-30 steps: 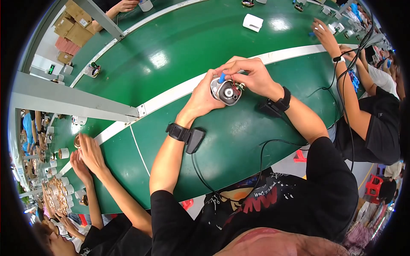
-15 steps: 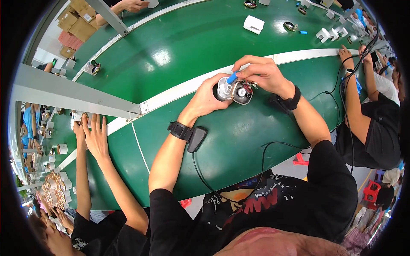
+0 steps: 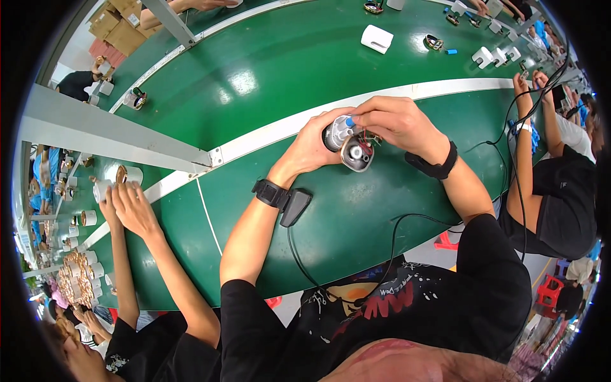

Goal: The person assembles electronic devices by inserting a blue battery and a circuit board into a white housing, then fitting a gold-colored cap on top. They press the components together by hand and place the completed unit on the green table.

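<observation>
My left hand (image 3: 309, 145) wraps round a small housing (image 3: 338, 134), pale and translucent inside, tilted so its open end faces me. Pinched in the fingertips of my right hand (image 3: 402, 124) is a blue cylinder (image 3: 350, 121), which looks like a battery cell, its lower end at the housing's opening. Just below hangs a round-cornered part (image 3: 357, 153) with a metallic rim and a dark centre, touching or close to the housing. Thin red wires and a bit of circuit board show beneath my right fingers. How far the cell sits inside is hidden.
A white rail (image 3: 267, 134) crosses the green table (image 3: 356, 223) beyond my hands. A grey post (image 3: 121, 137) stands at left. White covers (image 3: 377, 39) and ring-shaped parts (image 3: 433, 42) lie farther back. Black cables run from my wrists. Co-workers' hands (image 3: 132, 210) work on both sides.
My right hand has come lower over the housing and the blue cylinder now shows less. The housing and attached part have tilted. The left co-worker's hands moved left with a white part.
</observation>
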Tool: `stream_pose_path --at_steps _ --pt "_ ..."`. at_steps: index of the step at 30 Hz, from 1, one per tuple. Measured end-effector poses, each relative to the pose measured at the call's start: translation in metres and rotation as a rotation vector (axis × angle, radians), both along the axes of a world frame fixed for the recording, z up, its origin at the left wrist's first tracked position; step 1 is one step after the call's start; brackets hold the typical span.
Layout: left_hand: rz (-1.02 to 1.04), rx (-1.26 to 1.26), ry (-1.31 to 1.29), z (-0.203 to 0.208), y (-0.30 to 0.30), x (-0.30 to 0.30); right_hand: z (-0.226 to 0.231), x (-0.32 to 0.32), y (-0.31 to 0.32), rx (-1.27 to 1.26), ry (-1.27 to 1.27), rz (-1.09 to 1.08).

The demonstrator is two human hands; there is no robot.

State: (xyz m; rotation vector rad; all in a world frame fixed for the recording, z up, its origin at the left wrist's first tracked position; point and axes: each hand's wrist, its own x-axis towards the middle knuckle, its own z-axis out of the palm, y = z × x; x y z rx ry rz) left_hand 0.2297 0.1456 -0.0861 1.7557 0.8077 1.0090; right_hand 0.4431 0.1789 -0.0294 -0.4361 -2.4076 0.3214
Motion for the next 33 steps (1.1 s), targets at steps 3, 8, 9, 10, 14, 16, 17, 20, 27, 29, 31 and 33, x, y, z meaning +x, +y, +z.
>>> stream_pose_path --at_steps 3,8,9,10,14,16,17,20,27,29,31,33 --pt "-0.008 -0.034 -0.033 -0.003 -0.001 0.000 -0.002 -0.003 -0.001 0.034 -0.044 -0.012" --pt "-0.028 -0.122 -0.084 0.000 0.000 -0.003 0.004 -0.008 -0.006 0.066 -0.118 -0.110" --pt "-0.030 -0.128 -0.087 0.000 0.001 -0.003 0.004 -0.007 -0.007 0.042 -0.144 -0.146" --pt "-0.029 -0.127 -0.088 -0.001 0.002 -0.004 0.005 -0.005 -0.006 0.044 -0.145 -0.146" --pt "-0.036 -0.099 -0.066 -0.006 0.005 -0.006 0.012 -0.002 -0.003 -0.356 -0.328 -0.199" --pt "-0.044 -0.115 -0.041 -0.003 0.005 -0.006 0.018 -0.005 -0.006 -0.462 -0.388 -0.255" --pt "-0.047 -0.120 -0.027 -0.001 0.006 -0.005 0.021 -0.005 -0.007 -0.514 -0.417 -0.283" --pt "-0.064 -0.143 -0.019 0.002 0.004 -0.006 0.006 -0.006 -0.009 -0.390 -0.303 -0.239" --pt "0.118 -0.035 -0.012 -0.008 0.014 -0.023 0.003 0.021 0.034 -0.647 -0.208 -0.120" --pt "0.322 0.013 -0.022 -0.010 0.028 -0.040 -0.022 0.042 0.069 -0.607 -0.027 -0.164" --pt "0.637 -0.027 -0.026 -0.015 0.037 -0.068 -0.043 0.049 0.104 -0.820 0.295 -0.488" --pt "0.811 0.007 -0.041 -0.033 0.044 -0.105 -0.052 0.039 0.123 -0.812 0.309 -0.573"
